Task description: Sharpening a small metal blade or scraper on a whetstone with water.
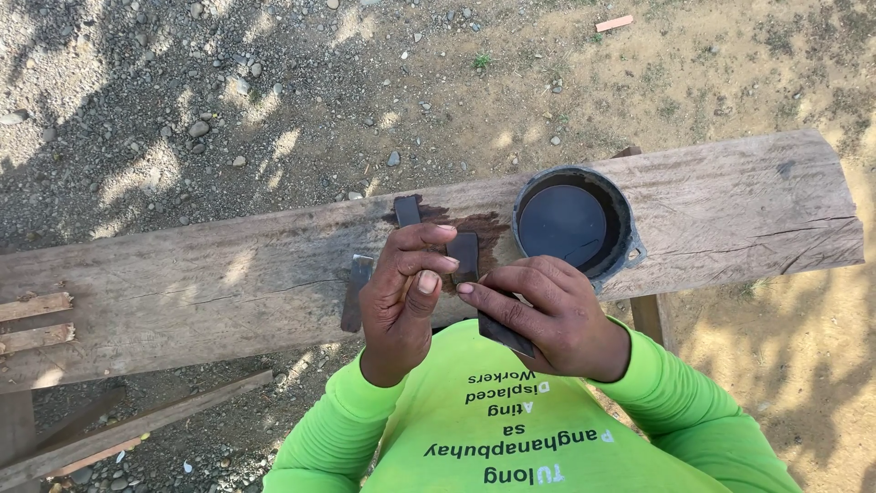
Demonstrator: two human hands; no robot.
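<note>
Nearest you, your right hand [557,319] is closed around a dark flat piece [505,334], its long axis slanting down toward your chest, on the near side of the plank [182,292]. Just left of it, your left hand [401,292] curls its fingers loosely; whether it pinches anything, you cannot tell. On the plank beyond your fingertips lie three dark strips [463,256], long axes running away from you. The black round tub [573,224] sits on the plank, nearer your right hand.

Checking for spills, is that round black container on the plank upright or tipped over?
Upright: the black container sits flat on the wooden plank, round mouth facing up.
</note>
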